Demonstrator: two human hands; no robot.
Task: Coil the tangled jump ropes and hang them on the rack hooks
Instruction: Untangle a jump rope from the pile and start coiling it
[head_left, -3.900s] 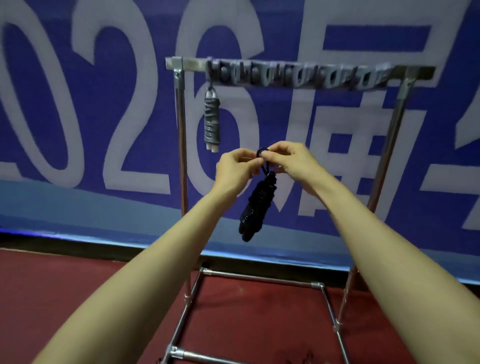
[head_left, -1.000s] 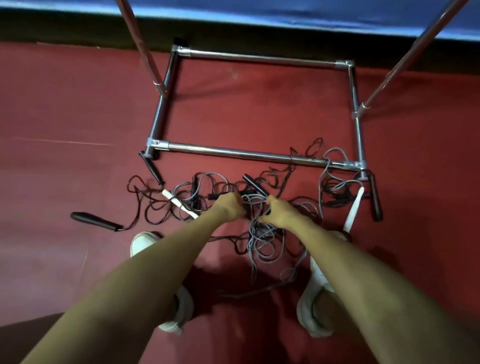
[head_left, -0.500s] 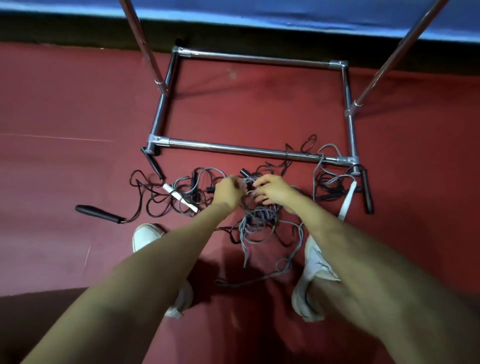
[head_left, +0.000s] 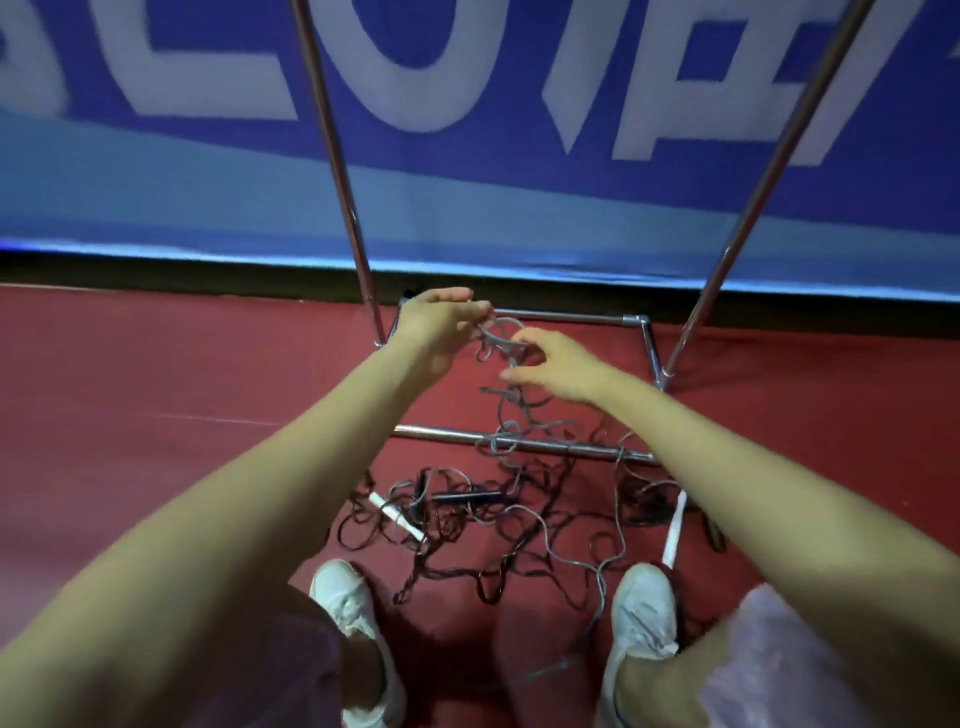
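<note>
Head view, left hand: the left hand (head_left: 439, 327) is raised off the floor since half a second ago, fingers pinched on the knotted grey jump rope (head_left: 506, 410).
Right hand: the right hand (head_left: 558, 366) has risen too, fingers loosely curled, hooking the same rope just beside the left.
Grey rope: now lifted, trailing below both hands to the floor.
Pile: the tangle of dark and grey ropes (head_left: 467, 525) lies below the hands, by the chrome tube rack base (head_left: 566, 449).
Shoes: the white shoes (head_left: 641, 608) flank the pile.

Open red floor (head_left: 156, 415) left of rack base bar (head_left: 519, 446); rope tangle (head_left: 493, 519) and rack uprights (head_left: 337, 156) block centre.
</note>
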